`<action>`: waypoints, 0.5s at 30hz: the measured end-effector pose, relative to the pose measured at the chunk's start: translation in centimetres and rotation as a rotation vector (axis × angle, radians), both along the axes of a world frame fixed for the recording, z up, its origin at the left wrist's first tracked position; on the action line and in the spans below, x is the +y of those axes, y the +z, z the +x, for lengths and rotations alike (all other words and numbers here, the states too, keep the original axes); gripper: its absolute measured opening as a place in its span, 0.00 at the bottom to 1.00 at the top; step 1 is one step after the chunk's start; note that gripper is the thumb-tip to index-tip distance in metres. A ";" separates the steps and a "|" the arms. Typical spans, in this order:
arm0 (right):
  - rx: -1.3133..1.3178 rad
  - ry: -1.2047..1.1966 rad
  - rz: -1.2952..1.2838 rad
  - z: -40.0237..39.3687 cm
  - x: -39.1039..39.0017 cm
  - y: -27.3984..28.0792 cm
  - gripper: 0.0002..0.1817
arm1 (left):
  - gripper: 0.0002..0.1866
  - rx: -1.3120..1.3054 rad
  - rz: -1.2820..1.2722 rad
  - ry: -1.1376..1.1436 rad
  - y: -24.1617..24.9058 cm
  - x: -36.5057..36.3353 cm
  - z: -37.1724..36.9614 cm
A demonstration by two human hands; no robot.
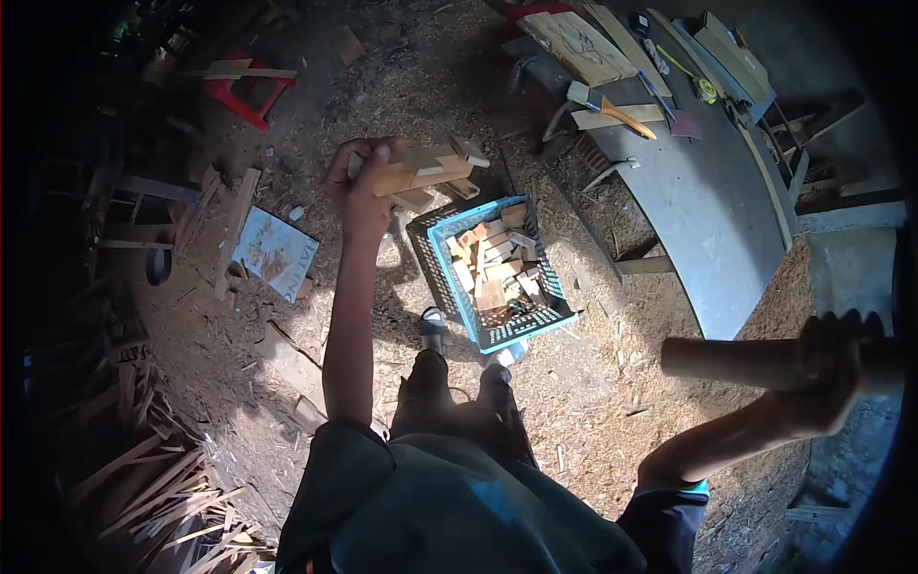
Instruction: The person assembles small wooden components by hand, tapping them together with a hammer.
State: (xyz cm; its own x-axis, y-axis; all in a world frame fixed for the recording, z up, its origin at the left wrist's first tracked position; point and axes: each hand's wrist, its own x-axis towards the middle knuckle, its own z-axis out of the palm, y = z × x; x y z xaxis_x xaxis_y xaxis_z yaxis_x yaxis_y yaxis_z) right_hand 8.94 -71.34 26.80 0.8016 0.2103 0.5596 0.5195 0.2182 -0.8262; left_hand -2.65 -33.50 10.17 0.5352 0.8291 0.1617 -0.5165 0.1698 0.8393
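My left hand (361, 187) is closed on a small assembly of joined wooden pieces (426, 174), raised above the floor near the basket. Out to the right, my right hand (830, 368) is wrapped round a thick, dark wooden piece (732, 362) that lies level; shadow hides its far end. Between and beyond my hands, a blue and black plastic basket (521, 338) stands on the floor in front of my feet. Many small wood offcuts (495, 270) fill its bottom.
A grey table (688, 215) at the right carries boards, a paintbrush (612, 110) and a tape measure (706, 90). A red stool (251, 96) stands at the upper left, a printed sheet (275, 253) lies left, and wood strips (177, 497) are piled lower left.
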 end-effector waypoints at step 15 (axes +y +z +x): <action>1.270 0.353 -0.928 -14.7 -2.9 -34.9 0.13 | 0.06 0.023 -0.171 0.183 -2.9 1.1 -1.0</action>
State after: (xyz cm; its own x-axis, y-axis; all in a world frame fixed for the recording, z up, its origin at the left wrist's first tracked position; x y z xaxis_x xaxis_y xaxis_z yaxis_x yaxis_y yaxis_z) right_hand -5.76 -74.24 -8.08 0.4650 0.3467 -0.8146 -0.5347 -0.6234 -0.5705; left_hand -3.65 -32.40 7.32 0.3751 0.9270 0.0004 -0.5328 0.2153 0.8184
